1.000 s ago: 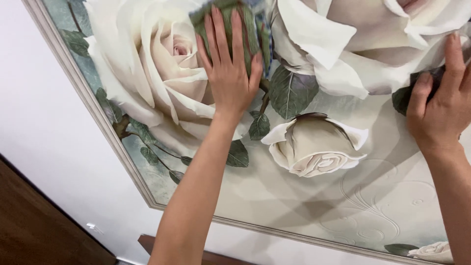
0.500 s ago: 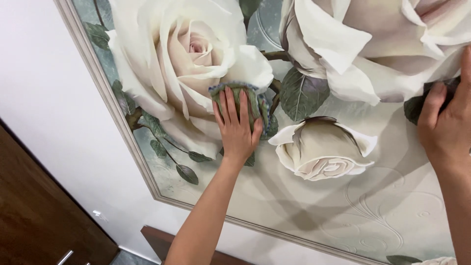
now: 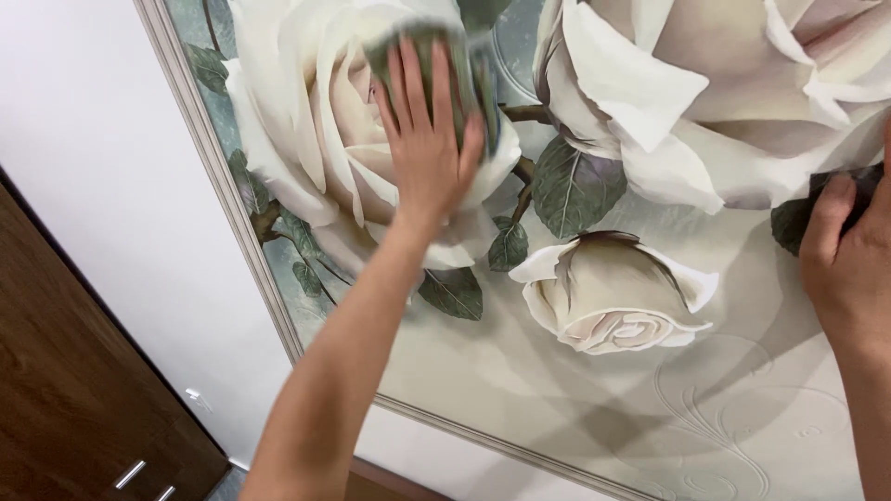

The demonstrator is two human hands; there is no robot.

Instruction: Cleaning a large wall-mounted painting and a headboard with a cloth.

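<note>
A large framed picture of white roses (image 3: 594,371) hangs on a white wall. My left hand (image 3: 422,139) presses a green cloth (image 3: 469,70) flat against the big rose at the upper left of the picture. The hand and cloth are blurred by motion. My right hand (image 3: 849,260) rests flat on the picture at the right edge of the view, fingers up over a dark leaf, holding nothing that I can see. A rosebud (image 3: 613,288) lies between the two hands.
The pale picture frame (image 3: 237,223) runs diagonally down the left side. Left of it is bare white wall (image 3: 83,139). A dark brown wooden cabinet with metal handles (image 3: 65,408) stands at the lower left.
My left hand slid the cloth down to the rose's lower petals, then back up over the rose. My right hand stayed on the picture. The view shifted slightly.
</note>
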